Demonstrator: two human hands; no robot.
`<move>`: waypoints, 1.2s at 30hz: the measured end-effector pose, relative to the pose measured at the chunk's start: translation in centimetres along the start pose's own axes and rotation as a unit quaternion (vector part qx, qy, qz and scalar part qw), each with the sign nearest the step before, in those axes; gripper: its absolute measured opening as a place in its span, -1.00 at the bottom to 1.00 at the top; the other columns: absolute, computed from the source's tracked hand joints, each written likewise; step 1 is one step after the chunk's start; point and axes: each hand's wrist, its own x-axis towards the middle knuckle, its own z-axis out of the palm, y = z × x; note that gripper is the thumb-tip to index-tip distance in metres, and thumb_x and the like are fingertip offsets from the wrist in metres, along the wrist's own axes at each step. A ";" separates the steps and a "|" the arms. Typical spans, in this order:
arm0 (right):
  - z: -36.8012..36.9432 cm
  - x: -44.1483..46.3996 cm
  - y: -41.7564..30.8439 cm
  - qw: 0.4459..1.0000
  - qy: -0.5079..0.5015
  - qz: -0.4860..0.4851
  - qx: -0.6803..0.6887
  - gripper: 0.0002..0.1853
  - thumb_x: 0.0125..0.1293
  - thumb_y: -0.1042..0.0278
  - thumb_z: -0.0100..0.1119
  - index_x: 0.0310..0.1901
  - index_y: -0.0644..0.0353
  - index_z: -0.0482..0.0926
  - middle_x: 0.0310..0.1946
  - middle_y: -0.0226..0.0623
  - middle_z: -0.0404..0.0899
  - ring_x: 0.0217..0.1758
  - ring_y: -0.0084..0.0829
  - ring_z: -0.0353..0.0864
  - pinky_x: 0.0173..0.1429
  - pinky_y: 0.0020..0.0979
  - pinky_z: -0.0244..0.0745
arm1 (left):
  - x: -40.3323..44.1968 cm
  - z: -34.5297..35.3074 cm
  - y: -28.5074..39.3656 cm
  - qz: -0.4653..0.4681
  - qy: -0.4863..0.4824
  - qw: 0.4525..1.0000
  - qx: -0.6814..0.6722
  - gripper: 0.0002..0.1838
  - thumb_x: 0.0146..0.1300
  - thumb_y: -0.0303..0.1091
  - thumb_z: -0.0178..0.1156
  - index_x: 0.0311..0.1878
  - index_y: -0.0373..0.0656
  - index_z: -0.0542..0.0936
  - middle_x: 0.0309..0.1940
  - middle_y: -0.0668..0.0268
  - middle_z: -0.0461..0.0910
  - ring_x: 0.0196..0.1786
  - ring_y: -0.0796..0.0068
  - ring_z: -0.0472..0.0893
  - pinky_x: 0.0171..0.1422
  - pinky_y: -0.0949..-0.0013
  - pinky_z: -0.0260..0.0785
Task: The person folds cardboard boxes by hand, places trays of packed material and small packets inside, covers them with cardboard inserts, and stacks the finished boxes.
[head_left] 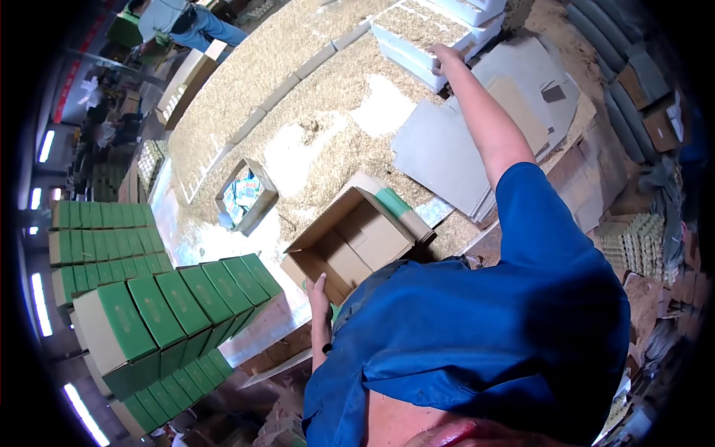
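An open cardboard box (365, 240), with bare brown inside walls, stands tilted at the table edge in front of my body. My left hand (319, 292) grips its near left wall, thumb up along the edge and the other fingers mostly hidden. My right arm stretches far out across the table. At its end my right hand (447, 58) is closed over the rim of a white plastic tub (402, 61), which is filled with tan, loose bedding like husk or sawdust. More white tubs (477, 13) sit beside and behind it.
Loose bedding (320, 89) covers much of the table. A small box with printed packets (242, 195) lies there. Flat grey cardboard sheets (447, 149) are under my right arm. Green boxes (179, 305) stand stacked at left, egg trays (637, 246) at right. Another person (186, 24) bends far left.
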 end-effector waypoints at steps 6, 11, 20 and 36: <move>-2.2 -2.0 -0.9 0.997 -0.046 0.036 0.045 -0.71 0.05 0.46 0.35 -0.28 0.44 0.46 -0.46 -0.11 0.50 -0.58 -0.29 0.53 -0.56 -0.31 0.53 | 0.0 0.0 -0.2 -0.021 -0.026 0.998 -0.057 -0.60 0.30 -0.33 0.14 0.13 -0.35 0.47 0.03 0.14 0.52 0.11 0.29 0.46 0.27 0.28 0.24; -6.6 -1.7 1.9 0.996 -0.050 -0.046 0.050 -0.73 0.06 0.44 0.37 -0.23 0.31 0.51 -0.47 -0.24 0.51 -0.63 -0.40 0.47 -0.63 -0.36 0.46 | 1.1 -1.2 -3.1 -0.031 -0.023 0.999 -0.036 -0.56 0.30 -0.34 0.12 0.20 -0.35 0.43 0.10 0.13 0.51 0.16 0.27 0.45 0.30 0.28 0.23; -10.1 -4.7 2.1 0.988 -0.148 0.012 -0.051 -0.45 0.11 0.11 0.44 0.07 0.22 0.52 -0.11 -0.27 0.58 -0.08 -0.33 0.57 0.04 -0.12 0.48 | 0.9 -0.5 -1.2 -0.003 -0.051 0.997 -0.062 -0.49 0.30 -0.36 0.08 0.29 -0.34 0.37 0.17 0.10 0.49 0.21 0.25 0.45 0.36 0.29 0.22; -12.7 -14.5 9.6 0.929 -0.347 -0.009 0.125 -0.45 0.34 0.22 0.27 0.29 0.25 0.38 0.10 -0.16 0.59 0.06 -0.28 0.65 0.12 -0.29 0.60 | 1.5 0.0 -1.6 0.058 -0.048 0.994 -0.084 -0.39 0.27 -0.41 0.05 0.40 -0.33 0.27 0.27 0.03 0.45 0.30 0.21 0.42 0.43 0.31 0.17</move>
